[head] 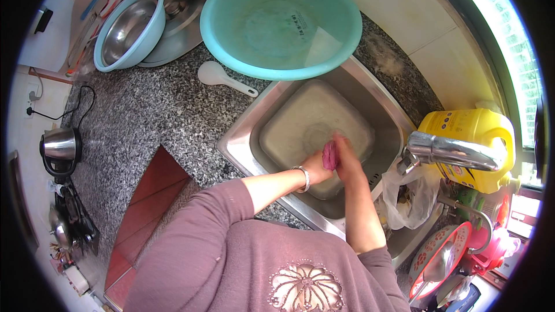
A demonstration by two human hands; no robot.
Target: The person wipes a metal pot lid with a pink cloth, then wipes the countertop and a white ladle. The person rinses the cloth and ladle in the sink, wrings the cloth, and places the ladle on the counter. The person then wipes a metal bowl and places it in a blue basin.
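Over the stainless steel sink (pixel 256 136), both my hands close on a bunched pink cloth (pixel 330 156). My left hand (pixel 317 168), with a silver bracelet at the wrist, grips it from the left. My right hand (pixel 345 156) presses on its right side. Cloudy water (pixel 295 125) stands in the sink below, with ripples near my fingertips. A large teal plastic basin (pixel 277 73) rests tilted over the sink's far edge. To the right of my hands is the chrome faucet (pixel 455 151), its spout turned away from the water.
A white rice paddle (pixel 217 76) lies on the granite counter (pixel 173 104). At the upper left, a blue-rimmed bowl (pixel 130 30) leans on a metal lid (pixel 182 37). On the right stand a yellow plastic jug (pixel 468 125), a clear plastic bag (pixel 407 199) and a red-rimmed dish (pixel 438 247).
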